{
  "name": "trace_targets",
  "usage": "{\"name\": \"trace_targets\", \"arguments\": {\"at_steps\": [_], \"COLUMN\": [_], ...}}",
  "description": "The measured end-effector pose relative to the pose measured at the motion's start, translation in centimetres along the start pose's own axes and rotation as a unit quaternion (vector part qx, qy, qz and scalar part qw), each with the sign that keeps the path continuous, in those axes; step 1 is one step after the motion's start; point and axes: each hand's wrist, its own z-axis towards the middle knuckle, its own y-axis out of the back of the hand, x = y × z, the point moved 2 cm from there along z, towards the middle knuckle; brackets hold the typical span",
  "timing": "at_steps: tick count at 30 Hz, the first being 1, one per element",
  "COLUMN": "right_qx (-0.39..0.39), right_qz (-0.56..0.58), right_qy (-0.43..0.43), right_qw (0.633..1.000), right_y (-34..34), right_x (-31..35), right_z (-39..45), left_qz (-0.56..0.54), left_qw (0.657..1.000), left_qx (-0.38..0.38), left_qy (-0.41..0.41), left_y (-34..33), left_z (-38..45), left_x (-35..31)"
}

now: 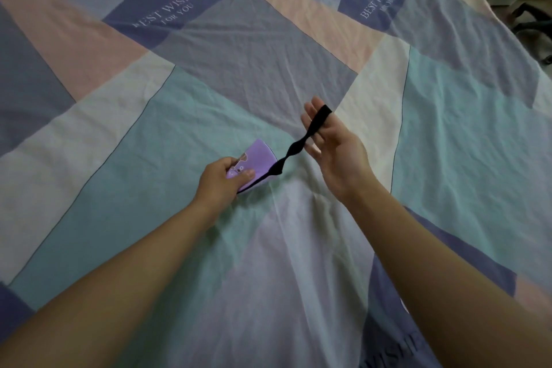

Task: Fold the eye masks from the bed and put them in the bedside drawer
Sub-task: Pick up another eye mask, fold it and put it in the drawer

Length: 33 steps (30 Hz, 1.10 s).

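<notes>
One head-worn camera looks forward and steeply down, close over the bedspread.

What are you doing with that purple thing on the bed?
A person is folding a purple eye mask above the patchwork bedspread. The left hand pinches the folded mask. The right hand has the mask's black strap looped over its fingers and pulled out, twisted. No drawer shows.
</notes>
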Motion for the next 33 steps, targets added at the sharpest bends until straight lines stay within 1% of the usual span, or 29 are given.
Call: {"name": "trace_targets", "arguments": {"at_steps": [1, 2, 3, 4, 6, 8, 11, 12, 14, 16, 18, 21, 23, 25, 28, 33], "right_qx": [-0.062, -0.12, -0.162, -0.185, -0.192, -0.161, -0.072, -0.048, -0.006, 0.031, 0.042, 0.04, 0.051, 0.073, 0.095, 0.102], "right_qz": [-0.071, -0.121, -0.152, -0.175, -0.203, -0.218, -0.251, -0.25, -0.249, -0.272, -0.298, -0.327, -0.326, -0.344, -0.378, -0.38], "right_qy": [0.007, 0.019, 0.036, 0.046, 0.025, 0.005, 0.03, 0.038, 0.051, 0.064, 0.079, 0.111, 0.104, 0.092, 0.074, 0.085], "right_qw": [0.996, 0.985, 0.974, 0.966, 0.96, 0.963, 0.965, 0.966, 0.967, 0.96, 0.95, 0.938, 0.938, 0.932, 0.918, 0.915], "right_y": [0.4, 0.9, 1.4, 1.9, 2.5, 2.1, 1.0, 0.6, 0.1, -0.1, -0.3, -0.5, -0.7, -0.8, -1.2, -1.8], "right_x": [-0.3, -0.6, -0.9, -1.5, -2.7, -3.6, -4.2, -4.2, -3.8, -3.2, -2.5, -1.3, -0.8, -0.5, -0.4, -0.4], "right_z": [-0.1, -0.2, -0.4, -0.6, -1.2, -1.7, -2.3, -2.4, -2.4, -2.3, -2.3, -2.2, -2.1, -2.1, -2.1, -2.0], "left_qz": [-0.022, -0.048, -0.072, -0.095, -0.149, -0.205, -0.242, -0.233, -0.176, -0.122, -0.092, -0.067, -0.061, -0.058, -0.065, -0.092], "left_qw": [1.0, 0.999, 0.997, 0.995, 0.989, 0.979, 0.97, 0.972, 0.984, 0.99, 0.99, 0.985, 0.98, 0.976, 0.973, 0.969], "left_qx": [0.007, 0.008, 0.004, -0.003, -0.014, -0.015, -0.009, -0.002, 0.026, 0.061, 0.092, 0.146, 0.181, 0.205, 0.218, 0.225], "left_qy": [-0.003, -0.008, -0.016, -0.023, -0.019, 0.01, 0.032, 0.026, -0.004, -0.035, -0.058, -0.057, -0.05, -0.051, -0.05, -0.046], "left_y": [0.0, 0.0, 0.2, 0.3, 0.5, 0.3, -0.2, -0.3, -0.3, -0.2, 0.1, 0.7, 1.1, 1.2, 1.2, 1.0], "left_z": [-0.2, -0.3, -0.3, -0.3, -0.2, -0.2, -0.2, -0.2, -0.2, -0.4, -0.5, -0.5, -0.4, -0.4, -0.4, -0.7], "left_x": [-0.2, -0.4, -0.7, -1.1, -1.9, -2.7, -3.5, -3.7, -4.0, -4.3, -4.6, -5.0, -5.3, -5.7, -6.0, -5.9]}}
